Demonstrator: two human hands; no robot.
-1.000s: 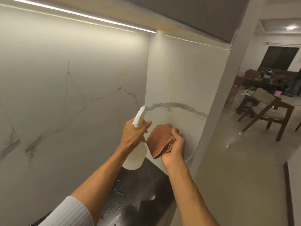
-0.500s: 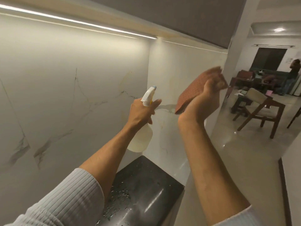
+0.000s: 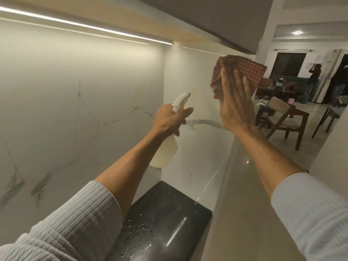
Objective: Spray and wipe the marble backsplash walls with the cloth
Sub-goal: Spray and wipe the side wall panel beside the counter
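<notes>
right hand (image 3: 236, 104): my palm lies flat with the fingers spread, pressing the cloth against the side wall high up, near the outer edge of the panel.
cloth (image 3: 246, 69): a rust-brown checked cloth, bunched under my palm; its top edge sits just below the underside of the cabinet, and a loose fold hangs at the left by my thumb.
left hand (image 3: 169, 120): closed around the neck of the spray bottle, forefinger stretched forward past the trigger; raised in front of the corner, apart from the wall.
spray bottle (image 3: 165, 153): pale translucent body hanging below my fist, white head with a yellow piece and a bluish nozzle tip pointing up toward the corner.
marble backsplash, side wall (image 3: 199, 87): white with a grey vein running across at about wrist height; the cloth touches its upper right part.
marble backsplash, long wall (image 3: 75, 91): white with thin dark veins, lit from above.
light strip (image 3: 84, 27): a bright line under the cabinet.
countertop (image 3: 165, 219): black and glossy, dotted with water drops, below my left forearm.
sleeves (image 3: 75, 223): pale ribbed knit, pushed up both forearms.
beyond the wall: a wooden chair (image 3: 284, 119) on a shiny floor, and a person (image 3: 313, 80) standing far back in the room.
</notes>
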